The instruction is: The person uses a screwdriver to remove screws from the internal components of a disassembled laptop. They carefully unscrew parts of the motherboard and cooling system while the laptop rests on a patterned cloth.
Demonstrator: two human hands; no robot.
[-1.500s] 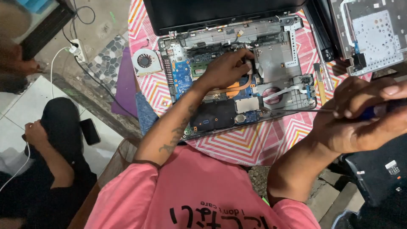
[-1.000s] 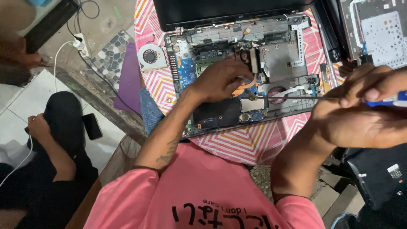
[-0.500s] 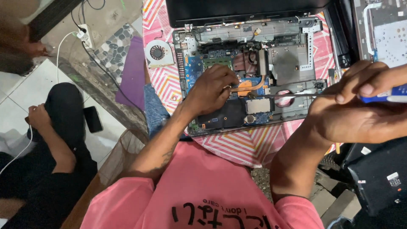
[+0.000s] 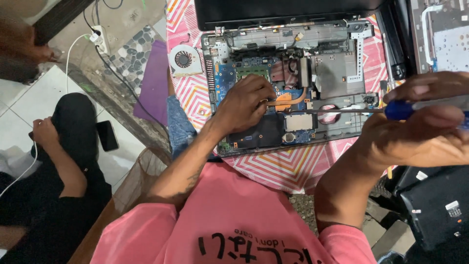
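Note:
An opened laptop base (image 4: 337, 73) with its blue circuit board exposed lies on a pink zigzag cloth (image 4: 193, 98). My left hand (image 4: 246, 102) rests on the board, fingers curled by the copper heat pipe (image 4: 290, 100). Close to the camera at the right, my right hand (image 4: 422, 129) grips a screwdriver (image 4: 398, 110) by its blue handle. The thin metal shaft runs left, its tip near the heat pipe beside my left fingers.
A loose round cooling fan (image 4: 184, 59) lies left of the laptop. A removed keyboard panel (image 4: 442, 34) sits at the top right, another dark laptop (image 4: 435, 205) at the lower right. A seated person in black (image 4: 63, 156) is on the floor at left, with a phone (image 4: 106, 135) and power strip (image 4: 100, 39) nearby.
My left hand slid left across the board, from over the heat pipe to the blue part. The right hand with the screwdriver stayed raised, its shaft reaching in toward the board.

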